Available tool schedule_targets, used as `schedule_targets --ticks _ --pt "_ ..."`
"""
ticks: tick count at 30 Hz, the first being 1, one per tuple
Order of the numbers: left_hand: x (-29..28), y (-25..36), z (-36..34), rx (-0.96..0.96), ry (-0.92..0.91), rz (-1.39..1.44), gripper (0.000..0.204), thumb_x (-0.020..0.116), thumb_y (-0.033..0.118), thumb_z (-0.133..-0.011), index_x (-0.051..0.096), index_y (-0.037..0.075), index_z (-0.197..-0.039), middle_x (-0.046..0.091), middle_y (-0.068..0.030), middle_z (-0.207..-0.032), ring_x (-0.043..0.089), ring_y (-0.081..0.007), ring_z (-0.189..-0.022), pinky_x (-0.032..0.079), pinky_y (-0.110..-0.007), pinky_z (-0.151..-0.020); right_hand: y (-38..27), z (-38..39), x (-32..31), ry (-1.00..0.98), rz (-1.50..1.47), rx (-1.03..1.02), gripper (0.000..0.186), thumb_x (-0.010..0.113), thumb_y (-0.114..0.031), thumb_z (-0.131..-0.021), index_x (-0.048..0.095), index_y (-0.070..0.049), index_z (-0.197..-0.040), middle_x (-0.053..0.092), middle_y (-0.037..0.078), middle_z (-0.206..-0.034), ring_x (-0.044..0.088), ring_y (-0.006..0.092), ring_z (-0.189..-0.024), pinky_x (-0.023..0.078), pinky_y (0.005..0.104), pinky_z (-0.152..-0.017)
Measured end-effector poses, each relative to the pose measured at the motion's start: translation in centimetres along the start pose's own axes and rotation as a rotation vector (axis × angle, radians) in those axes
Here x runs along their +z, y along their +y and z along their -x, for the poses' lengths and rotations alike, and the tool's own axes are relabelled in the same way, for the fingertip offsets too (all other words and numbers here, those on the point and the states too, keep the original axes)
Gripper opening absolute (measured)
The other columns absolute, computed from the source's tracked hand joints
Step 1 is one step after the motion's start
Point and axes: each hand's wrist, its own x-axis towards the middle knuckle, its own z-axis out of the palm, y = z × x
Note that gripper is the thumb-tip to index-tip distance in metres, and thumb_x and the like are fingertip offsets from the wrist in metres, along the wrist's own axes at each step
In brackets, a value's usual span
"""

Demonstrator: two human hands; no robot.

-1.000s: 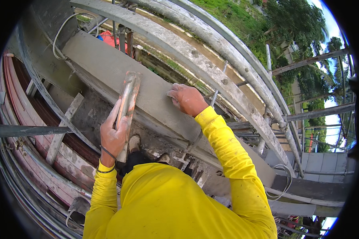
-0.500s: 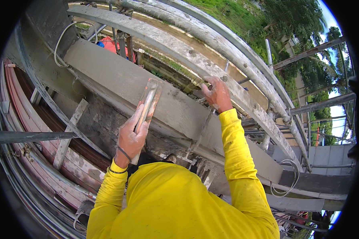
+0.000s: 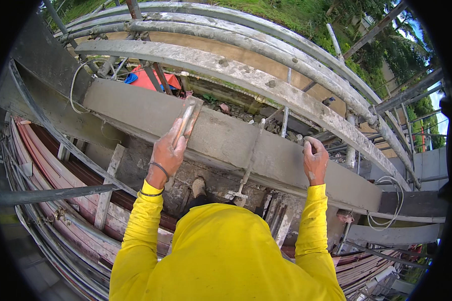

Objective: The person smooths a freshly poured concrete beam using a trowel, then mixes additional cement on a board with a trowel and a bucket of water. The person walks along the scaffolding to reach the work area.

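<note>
My left hand (image 3: 168, 155) grips the handle of a long rectangular trowel (image 3: 193, 113), which rests on the grey plastered beam (image 3: 221, 138) that crosses the middle of the head view. Further right, my right hand (image 3: 315, 160) is over the same beam, its fingers curled; what lies in them, if anything, I cannot make out. Between my hands a metal clamp bar (image 3: 251, 165) crosses the beam and runs down its near side. My yellow sleeves reach up from the lower edge, and a shoe (image 3: 199, 186) shows below the beam.
Scaffold tubes (image 3: 306, 65) and a pale rail (image 3: 201, 57) curve beyond the beam, with a red tarpaulin (image 3: 148, 80), dirt and greenery below. Cable loops (image 3: 386, 215) hang at the right. Stained boards (image 3: 60, 185), a cross pipe (image 3: 50, 194) and curved metal strips fill the left.
My view has turned and shifted. My right hand has moved right along the beam, away from the trowel. My left hand still holds the trowel, whose far end is nearer the beam's far edge.
</note>
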Motion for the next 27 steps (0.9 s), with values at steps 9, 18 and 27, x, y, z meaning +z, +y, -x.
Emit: schedule_targets --ticks 9,18,27 --pt "-1.1 -2.7 -1.8 -0.362 0.105 0.297 0.052 0.055 0.013 -0.1 0.05 -0.006 -0.148 0.068 -0.0233 -0.132 0.067 -0.0252 -0.117 0.051 -0.034 -0.098 7.0 -2.7 -1.1 -0.006 0.233 0.019 0.03 0.059 -0.021 -0.098 0.073 0.003 -0.112 0.072 0.023 -0.117 0.066 0.041 -0.112 0.051 0.0448 -0.1" --pt "9.1 6.9 2.6 0.064 -0.2 0.205 0.052 0.056 0.014 -0.098 0.052 -0.002 -0.147 0.065 -0.0313 -0.128 0.069 -0.0409 -0.113 0.052 -0.039 -0.096 5.7 -2.1 -0.8 -0.054 0.104 -0.004 0.029 0.062 -0.02 -0.097 0.072 0.0 -0.114 0.071 0.022 -0.116 0.067 0.0382 -0.11 0.051 0.0434 -0.099" --pt "-2.0 -3.6 -2.5 -0.089 0.145 -0.186 0.052 0.057 0.016 -0.097 0.055 0.002 -0.146 0.069 -0.0309 -0.117 0.07 -0.0431 -0.105 0.054 -0.043 -0.091 6.9 2.4 -5.8 -0.018 0.064 0.053 0.029 0.061 -0.017 -0.098 0.071 0.002 -0.118 0.07 0.019 -0.117 0.067 0.0341 -0.109 0.05 0.039 -0.098"
